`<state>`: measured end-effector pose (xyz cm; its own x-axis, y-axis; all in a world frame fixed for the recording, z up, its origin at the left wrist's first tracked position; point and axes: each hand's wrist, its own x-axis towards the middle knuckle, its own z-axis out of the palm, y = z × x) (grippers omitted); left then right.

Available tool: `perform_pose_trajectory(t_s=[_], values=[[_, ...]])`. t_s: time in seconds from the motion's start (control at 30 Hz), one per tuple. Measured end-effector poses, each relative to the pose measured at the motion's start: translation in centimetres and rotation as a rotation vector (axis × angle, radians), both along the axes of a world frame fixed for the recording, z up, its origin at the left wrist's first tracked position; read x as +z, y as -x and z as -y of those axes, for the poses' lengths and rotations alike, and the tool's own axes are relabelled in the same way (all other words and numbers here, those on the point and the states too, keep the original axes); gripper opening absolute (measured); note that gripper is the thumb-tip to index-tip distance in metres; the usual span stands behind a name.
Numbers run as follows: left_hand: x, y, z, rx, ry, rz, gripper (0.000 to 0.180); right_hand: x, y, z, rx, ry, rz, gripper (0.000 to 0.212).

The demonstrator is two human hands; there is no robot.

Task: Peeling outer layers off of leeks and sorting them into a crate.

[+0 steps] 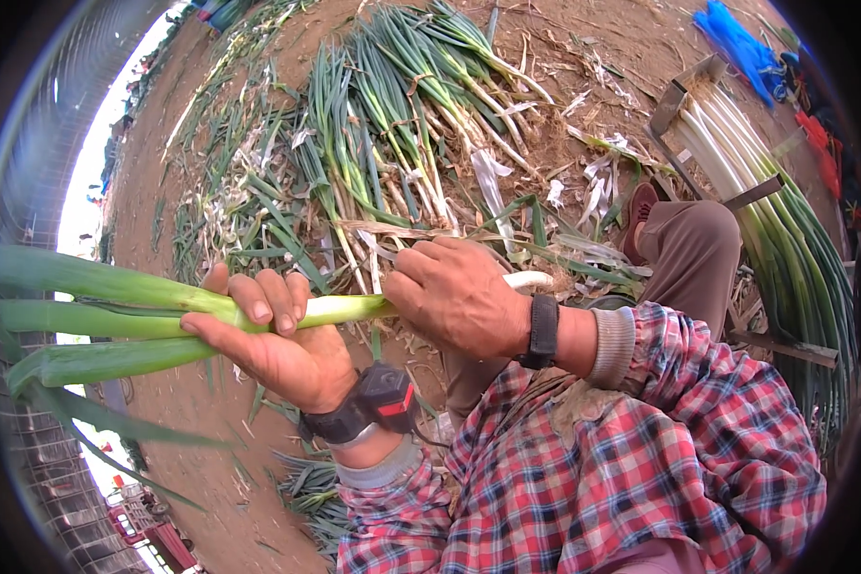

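Note:
A long green onion lies crosswise in front of me, its broad green leaves fanning out to the left and its white root end pointing right. My left hand, palm up, curls its fingers and thumb around the stalk just below where the leaves part. Farther right, my right hand is closed in a fist around the pale shaft; the white tip sticks out beyond it. The part of the shaft inside the right fist is hidden.
Beyond my hands, a heap of untrimmed green onions lies on brown soil among peeled scraps. At right, a metal rack holds a bundle of clean white-stemmed onions beside my knee. More onion greens lie at lower left.

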<state>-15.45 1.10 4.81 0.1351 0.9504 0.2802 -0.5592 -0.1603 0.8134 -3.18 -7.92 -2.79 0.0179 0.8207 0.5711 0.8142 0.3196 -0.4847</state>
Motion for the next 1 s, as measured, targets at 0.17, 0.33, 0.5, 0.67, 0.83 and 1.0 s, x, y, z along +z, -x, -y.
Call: perform_pose_trajectory(t_s=[0.17, 0.33, 0.5, 0.67, 0.83, 1.0], values=[[-0.9, 1.9, -1.9, -0.52, -0.045, 0.252, 0.057, -1.0, -0.2, -0.2, 0.023, 0.087, -0.339, 0.014], [-1.1, 2.2, -3.0, -0.807, -0.106, 0.324, 0.061, -0.9, -0.8, -0.4, 0.093, 0.397, -0.725, 0.009], [-1.5, 2.6, -3.4, -0.917, -0.067, 0.372, 0.059, -1.5, -0.1, 0.3, 0.277, 0.339, -0.816, 0.02], [-1.5, 2.2, -2.4, -0.754, -0.006, 0.313, 0.059, -1.9, 1.3, 0.6, 0.256, 0.112, -0.787, 0.018], [-2.7, 1.4, 0.3, -0.073, 0.138, -0.017, 0.033, -0.9, 1.0, 0.2, -0.036, -0.037, -0.555, 0.012], [-1.7, 0.2, 0.9, -0.239, 0.127, -0.036, 0.034, -2.0, -0.6, -0.5, 0.035, 0.235, -1.196, 0.023]])
